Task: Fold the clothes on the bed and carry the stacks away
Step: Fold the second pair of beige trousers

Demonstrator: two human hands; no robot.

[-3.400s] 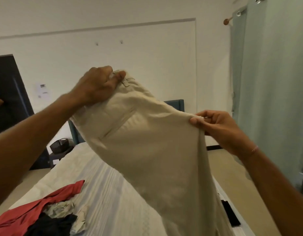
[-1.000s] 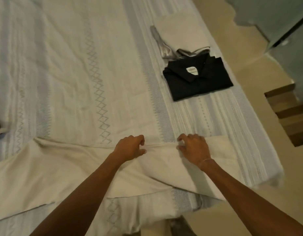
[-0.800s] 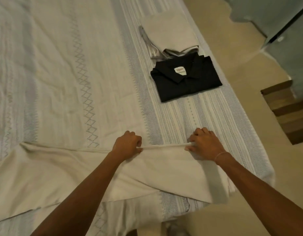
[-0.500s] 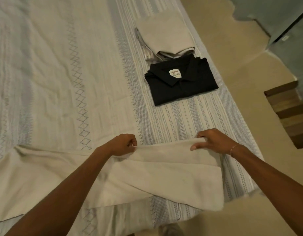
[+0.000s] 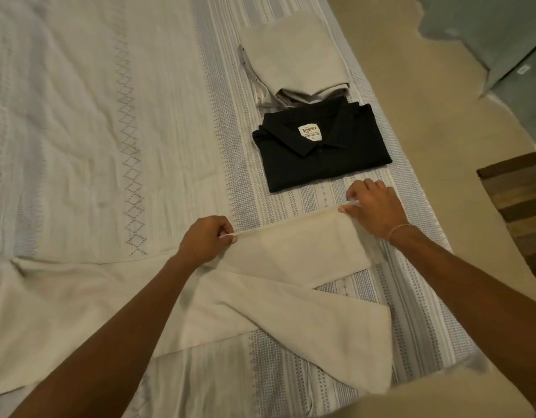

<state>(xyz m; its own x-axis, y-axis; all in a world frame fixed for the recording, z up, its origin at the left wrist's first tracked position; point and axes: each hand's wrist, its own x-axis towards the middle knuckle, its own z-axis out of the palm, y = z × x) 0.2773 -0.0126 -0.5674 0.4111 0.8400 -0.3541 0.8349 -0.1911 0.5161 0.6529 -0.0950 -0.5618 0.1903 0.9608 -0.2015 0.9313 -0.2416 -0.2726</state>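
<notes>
From the head camera I see my left hand (image 5: 205, 238) and right hand (image 5: 374, 206), each with fingers curled, pinching the far edge of the beige trousers (image 5: 291, 254). The trousers lie spread across the near part of the bed (image 5: 79, 116), one leg lying crosswise over the other, the lower leg reaching the bed's right edge. Just beyond my right hand sits a folded black shirt (image 5: 321, 152), label up, and touching its far side a folded beige stack (image 5: 294, 58). The floor (image 5: 411, 86) runs along the right, with a wooden step (image 5: 520, 206) there.
</notes>
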